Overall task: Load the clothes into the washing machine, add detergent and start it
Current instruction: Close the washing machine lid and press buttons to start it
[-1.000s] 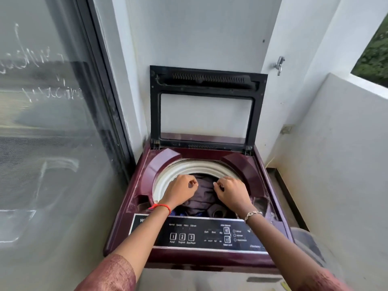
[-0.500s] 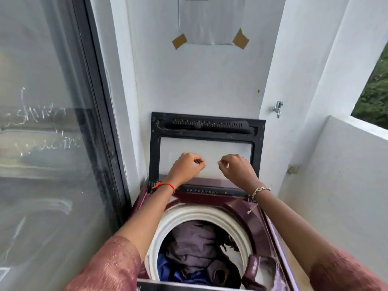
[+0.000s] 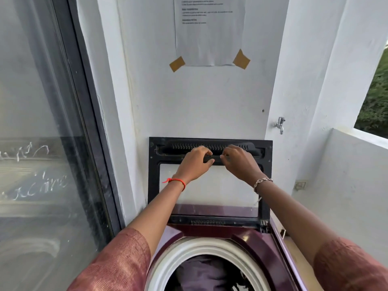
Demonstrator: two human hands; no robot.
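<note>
- Your hands are reaching higher than a moment ago: left hand [image 3: 194, 162] and right hand [image 3: 239, 162] are curling fingers round the top bar of the upright lid [image 3: 154, 175], mid-frame.
- Taped paper [image 3: 210, 38] is hanging above, and a tap [image 3: 279, 124] is jutting out at right.
- Purple clothes [image 3: 199, 274] are lying inside the washing machine [image 3: 258, 246], bottom centre.

lid [image 3: 154, 181] upright, open | left hand [image 3: 194, 164] + right hand [image 3: 240, 162] grip lid's top bar | clothes [image 3: 201, 274] in drum

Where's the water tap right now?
In the head view the tap sits on the white wall at right, just above and right of the raised lid's top right corner.
</note>
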